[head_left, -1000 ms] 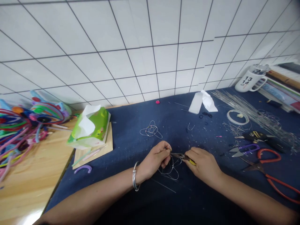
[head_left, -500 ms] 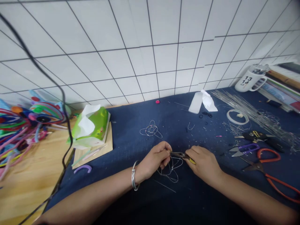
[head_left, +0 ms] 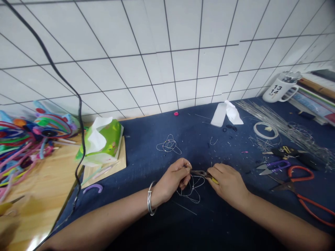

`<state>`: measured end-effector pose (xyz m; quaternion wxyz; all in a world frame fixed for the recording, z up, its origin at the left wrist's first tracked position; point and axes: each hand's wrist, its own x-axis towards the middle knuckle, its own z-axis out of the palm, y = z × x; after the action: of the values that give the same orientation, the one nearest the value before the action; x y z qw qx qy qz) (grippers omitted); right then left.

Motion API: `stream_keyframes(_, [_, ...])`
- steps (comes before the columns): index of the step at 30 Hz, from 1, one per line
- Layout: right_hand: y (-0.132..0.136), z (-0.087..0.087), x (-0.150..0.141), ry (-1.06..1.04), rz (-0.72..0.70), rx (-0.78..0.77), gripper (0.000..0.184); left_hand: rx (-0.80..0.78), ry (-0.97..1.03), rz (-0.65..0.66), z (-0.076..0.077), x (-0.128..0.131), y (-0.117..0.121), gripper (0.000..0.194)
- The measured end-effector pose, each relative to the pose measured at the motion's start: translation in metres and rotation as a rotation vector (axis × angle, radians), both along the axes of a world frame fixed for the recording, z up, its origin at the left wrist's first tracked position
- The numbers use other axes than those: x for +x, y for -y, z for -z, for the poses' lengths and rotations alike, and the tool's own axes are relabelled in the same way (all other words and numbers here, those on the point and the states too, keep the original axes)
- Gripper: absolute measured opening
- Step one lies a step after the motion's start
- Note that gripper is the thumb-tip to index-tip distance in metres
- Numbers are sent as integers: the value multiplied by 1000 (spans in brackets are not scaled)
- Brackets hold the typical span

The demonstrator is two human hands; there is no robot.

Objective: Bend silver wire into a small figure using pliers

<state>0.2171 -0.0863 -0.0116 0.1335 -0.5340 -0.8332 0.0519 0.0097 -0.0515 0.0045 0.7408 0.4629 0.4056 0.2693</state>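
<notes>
1. Wire piece point(head_left: 193, 188): thin, loopy, silvery; below & btwn the 2 hands, nr front of dark blue cloth point(head_left: 143, 150). Part hidden by L fingers.
2. L hand point(head_left: 171, 179): mostly closed, thumb + fingers pinched tog. at top end of wire piece; exact hold hidden. Silver bangles point(head_left: 150, 198) on wrist.
3. R hand point(head_left: 229, 179): curled round pliers point(head_left: 201, 173), a bit of yellow handle showing. Plier nose points at L fingertips; can't tell what's btwn its tips.
4. Straight wire point(head_left: 184, 208) lies on cloth just in front of wire piece.
5. 2nd looped wire point(head_left: 169, 144) lies on cloth beyond L hand, apart from it.
6. R side: purple snips point(head_left: 277, 166), red-handled scissors point(head_left: 289, 185), white coil point(head_left: 261, 137), bundle of straight wires point(head_left: 274, 120); white mug point(head_left: 274, 91) marked "13 14" at back, next to stacked books point(head_left: 314, 94).
7. L side: green tissue pack point(head_left: 112, 137) on beige board point(head_left: 122, 162), purple curved pc. point(head_left: 94, 187) nr it; black cable point(head_left: 80, 115) hangs in front of pack's L edge. Coloured fuzzy stems point(head_left: 19, 153) on wood top point(head_left: 62, 167).
</notes>
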Motion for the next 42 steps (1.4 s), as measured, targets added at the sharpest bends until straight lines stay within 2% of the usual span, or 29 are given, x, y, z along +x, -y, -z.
stream_keyframes(14, [2, -2, -1, 41, -1, 12, 9, 26, -21, -10, 1, 1, 0, 8])
stream_keyframes(19, [3, -4, -2, 1, 15, -34, 10, 68, -47, -5, 2, 2, -2, 10])
stream_keyframes(26, [-1, -5, -1, -41, 37, -95, 14, 127, -76, 40, -4, 0, -3, 9])
stream_keyframes(32, [-3, -7, 0, -49, 33, -90, 12, 124, -104, 72, -8, -2, -6, 11])
stream_keyframes(42, [-4, -7, 3, -42, 25, -61, 11, 169, -133, 53, -11, -4, -8, 10])
